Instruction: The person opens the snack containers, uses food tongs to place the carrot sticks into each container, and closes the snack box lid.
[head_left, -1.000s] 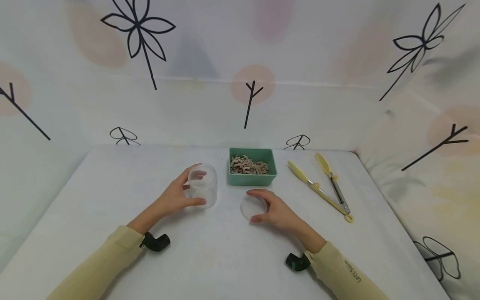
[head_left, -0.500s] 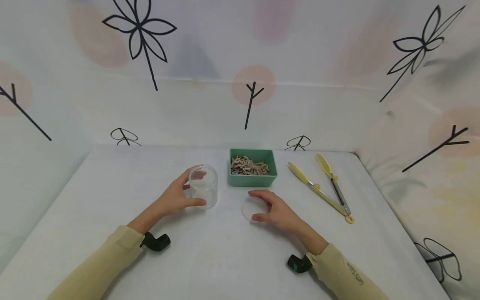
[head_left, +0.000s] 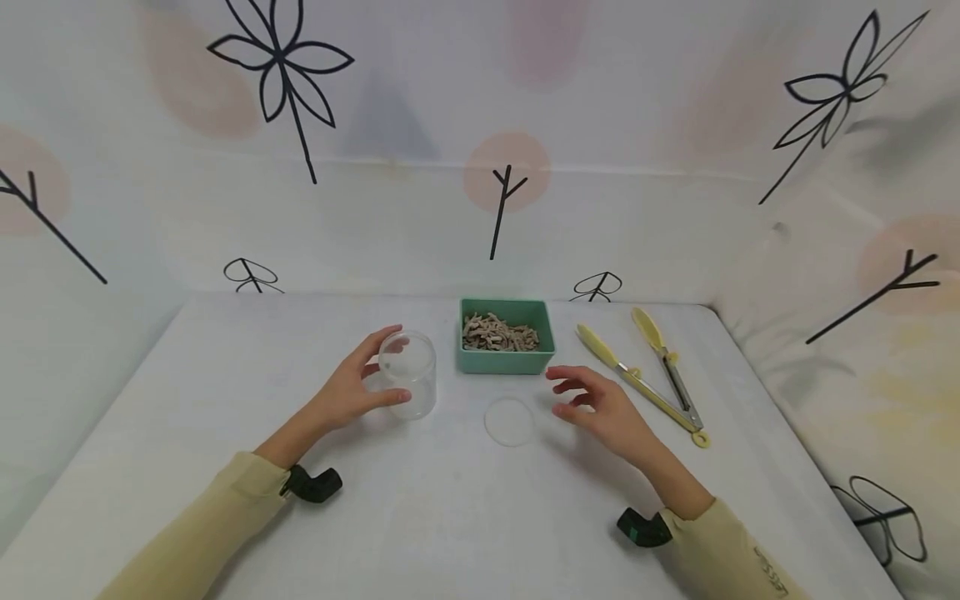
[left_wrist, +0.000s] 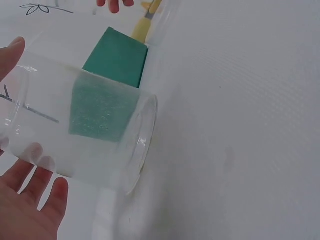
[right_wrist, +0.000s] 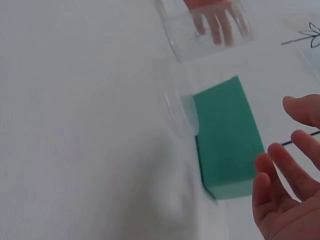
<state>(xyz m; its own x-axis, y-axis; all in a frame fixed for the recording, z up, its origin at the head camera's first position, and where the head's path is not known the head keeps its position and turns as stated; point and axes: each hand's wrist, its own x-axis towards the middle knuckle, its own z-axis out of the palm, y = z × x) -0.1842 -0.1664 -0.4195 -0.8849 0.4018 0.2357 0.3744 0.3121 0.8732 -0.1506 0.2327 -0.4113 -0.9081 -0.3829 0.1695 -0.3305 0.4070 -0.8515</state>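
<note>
A clear plastic jar [head_left: 408,383] stands upright on the white table, with no lid on its top in the head view. My left hand [head_left: 358,387] holds the jar from its left side, fingers behind and thumb towards the front. In the left wrist view, fingertips [left_wrist: 33,151] meet the jar's wall. To the right of the jar, a round clear lid [head_left: 509,422] lies flat on the table. My right hand [head_left: 600,408] hovers to the right of this lid, its fingers loosely bent and holding nothing.
Behind the jar and lid sits a green rectangular box [head_left: 506,361] with many small brownish-grey sticks [head_left: 498,332] inside. Yellow-handled tongs [head_left: 652,396] lie spread at the right. A patterned cloth [head_left: 405,208] hangs behind the table.
My right hand has let go of the lid and moved off to the right. The lid stays on the table. My left thumb has shifted slightly up at the jar.
</note>
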